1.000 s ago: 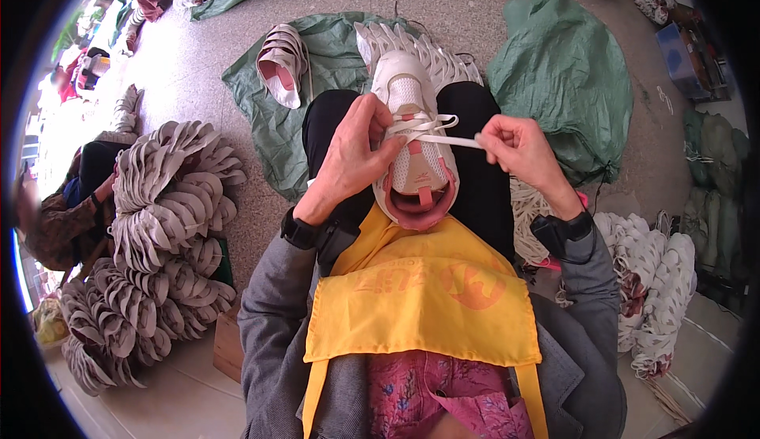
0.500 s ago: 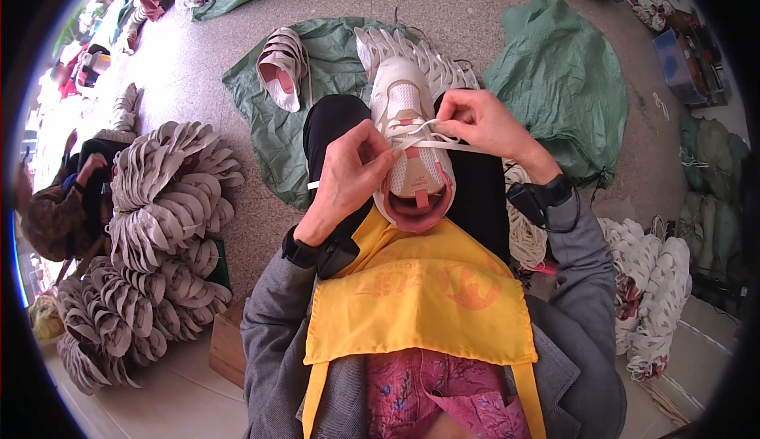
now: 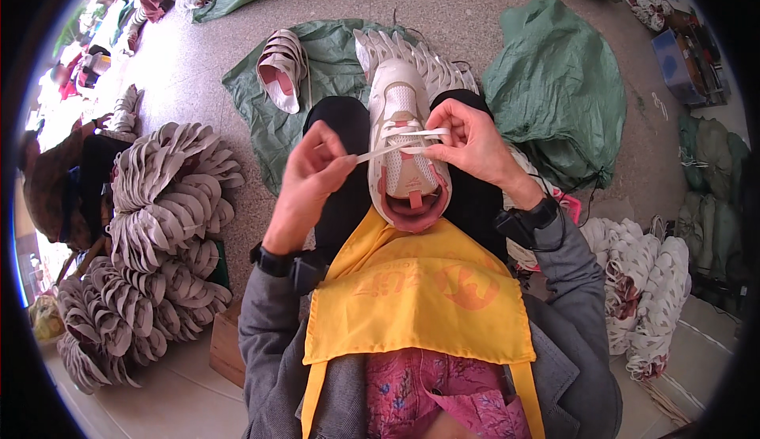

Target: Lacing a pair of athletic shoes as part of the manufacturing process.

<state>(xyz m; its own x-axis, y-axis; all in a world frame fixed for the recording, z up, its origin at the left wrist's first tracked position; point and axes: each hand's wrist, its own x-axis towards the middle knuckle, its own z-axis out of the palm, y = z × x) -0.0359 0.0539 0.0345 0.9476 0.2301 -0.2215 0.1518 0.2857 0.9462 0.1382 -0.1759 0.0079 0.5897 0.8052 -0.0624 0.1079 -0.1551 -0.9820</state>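
A white and beige sneaker (image 3: 401, 171) with a pink collar and lining rests between my knees, its toe pointing away from me. A flat white shoelace (image 3: 388, 151) runs across its upper part. To the left of the shoe, my left hand (image 3: 309, 178) pinches one stretch of the lace and holds it taut. Over the shoe's right side, my right hand (image 3: 469, 144) is closed on the lace, with a short loop standing out between its thumb and fingers.
Stacked shoe uppers (image 3: 170, 193) stand at the left beside a wooden box (image 3: 228, 344). Ahead, a single shoe upper (image 3: 282, 71) and a row of others lie on a green sheet (image 3: 332, 43). A green sack (image 3: 554, 83) and bundled white laces (image 3: 645, 288) are at the right.
My left hand has moved left and away from the shoe, drawing the lace out. My right hand has shifted slightly left and down, still gripping lace. The shoe has barely moved.
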